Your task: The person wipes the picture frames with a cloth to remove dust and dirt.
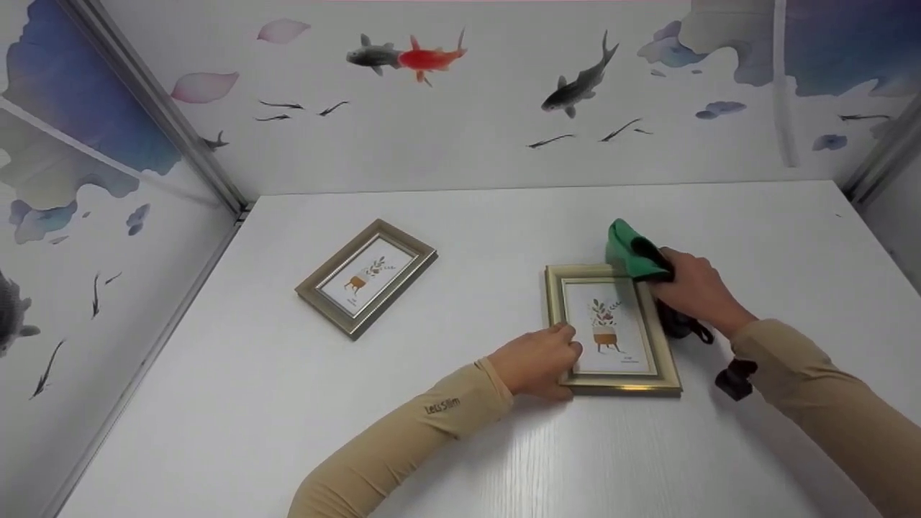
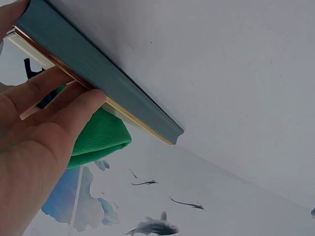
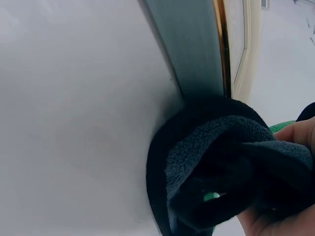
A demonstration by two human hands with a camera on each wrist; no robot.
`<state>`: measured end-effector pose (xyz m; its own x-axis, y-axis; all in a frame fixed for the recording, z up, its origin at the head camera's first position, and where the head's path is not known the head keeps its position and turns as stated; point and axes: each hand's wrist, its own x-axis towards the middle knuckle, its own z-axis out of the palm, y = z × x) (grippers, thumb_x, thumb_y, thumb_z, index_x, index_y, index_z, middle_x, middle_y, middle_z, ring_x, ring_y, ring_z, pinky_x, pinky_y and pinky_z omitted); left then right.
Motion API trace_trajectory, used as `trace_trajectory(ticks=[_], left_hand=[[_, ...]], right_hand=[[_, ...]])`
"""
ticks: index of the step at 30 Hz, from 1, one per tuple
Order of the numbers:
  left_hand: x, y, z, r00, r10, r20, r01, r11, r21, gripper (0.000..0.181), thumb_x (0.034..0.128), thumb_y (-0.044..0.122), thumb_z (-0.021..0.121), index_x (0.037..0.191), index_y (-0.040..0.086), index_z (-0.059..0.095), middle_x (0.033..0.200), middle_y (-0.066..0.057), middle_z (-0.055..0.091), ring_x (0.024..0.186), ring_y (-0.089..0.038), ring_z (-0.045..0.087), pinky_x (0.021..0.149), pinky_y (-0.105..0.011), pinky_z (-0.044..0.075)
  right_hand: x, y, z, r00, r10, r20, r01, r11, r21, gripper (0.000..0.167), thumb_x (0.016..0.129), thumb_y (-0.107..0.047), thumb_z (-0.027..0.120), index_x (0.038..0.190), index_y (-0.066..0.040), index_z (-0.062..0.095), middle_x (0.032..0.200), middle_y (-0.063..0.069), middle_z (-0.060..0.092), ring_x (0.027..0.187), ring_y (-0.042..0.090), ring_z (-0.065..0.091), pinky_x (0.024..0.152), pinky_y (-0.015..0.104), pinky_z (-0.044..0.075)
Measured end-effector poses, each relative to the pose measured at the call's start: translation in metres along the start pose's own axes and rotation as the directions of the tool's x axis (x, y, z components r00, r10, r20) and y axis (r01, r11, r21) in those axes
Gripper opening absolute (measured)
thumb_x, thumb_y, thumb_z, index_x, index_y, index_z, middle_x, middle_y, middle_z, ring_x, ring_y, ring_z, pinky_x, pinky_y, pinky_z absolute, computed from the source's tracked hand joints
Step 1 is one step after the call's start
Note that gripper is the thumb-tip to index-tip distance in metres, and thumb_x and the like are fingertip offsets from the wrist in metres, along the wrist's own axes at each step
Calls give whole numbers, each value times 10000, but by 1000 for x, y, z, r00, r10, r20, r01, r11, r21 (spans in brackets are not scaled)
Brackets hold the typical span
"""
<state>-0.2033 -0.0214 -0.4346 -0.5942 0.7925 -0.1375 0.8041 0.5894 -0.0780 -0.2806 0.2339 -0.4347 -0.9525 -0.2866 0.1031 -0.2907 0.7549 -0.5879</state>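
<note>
A gold picture frame [image 1: 668, 360] with a plant print lies on the white table. My left hand [image 1: 536, 360] grips its left edge; in the left wrist view the fingers of my left hand [image 2: 44, 123] lie along the frame's side [image 2: 98, 69]. My right hand [image 1: 694, 288] holds a green and dark cloth [image 1: 629, 252] at the frame's top right corner. In the right wrist view the bunched cloth [image 3: 197, 147] touches the frame's outer side [image 3: 192, 44], with part of my right hand [image 3: 288, 196] behind it.
A second picture frame [image 1: 338, 320] lies tilted at the left of the white table [image 1: 237, 403]. Behind stands a wall [image 1: 482, 129] painted with fish. A black object [image 1: 680, 324] is partly hidden under my right hand, and another [image 1: 735, 381] is by the right sleeve.
</note>
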Motion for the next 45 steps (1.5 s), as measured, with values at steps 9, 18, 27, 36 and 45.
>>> trace_trajectory(ticks=[9,18,27,36,45], left_hand=[[3,1,2,1000,-28,-1,28,999,-23,403,811,401,743,1036,74,672,1007,-49,561,828,-108,510,682,-215,517],[3,2,0,999,-50,20,50,998,-28,425,817,422,742,1049,73,674,1032,-51,570,836,-113,517,689,-230,515],[2,4,-2,998,-59,18,59,998,-13,447,818,445,744,1065,79,676,1055,-49,573,871,-113,527,709,-224,520],[1,3,-1,999,-35,6,35,999,3,419,832,407,729,1077,70,677,1058,-56,574,889,-112,521,722,-215,515],[0,1,0,1000,-17,17,17,1000,-15,451,828,416,735,1109,69,667,1105,-73,574,979,-135,535,808,-211,499]], right_hand=[[-52,-5,3,997,-78,1,78,997,-26,419,807,6,636,1212,67,548,920,174,636,735,260,521,676,452,457],[-110,-20,8,996,-82,-19,82,996,-25,437,729,71,700,1150,51,583,941,143,666,771,217,573,657,419,494],[-121,-18,8,996,-73,-60,73,997,7,376,768,68,687,1134,64,601,911,136,673,704,168,531,616,327,478],[-85,-12,5,997,-33,-72,35,999,23,162,855,-42,658,1002,14,619,837,105,659,701,202,541,646,361,469],[-23,-1,2,1000,-18,-26,17,999,-32,128,840,-24,597,938,34,538,817,171,602,681,286,524,646,466,453]])
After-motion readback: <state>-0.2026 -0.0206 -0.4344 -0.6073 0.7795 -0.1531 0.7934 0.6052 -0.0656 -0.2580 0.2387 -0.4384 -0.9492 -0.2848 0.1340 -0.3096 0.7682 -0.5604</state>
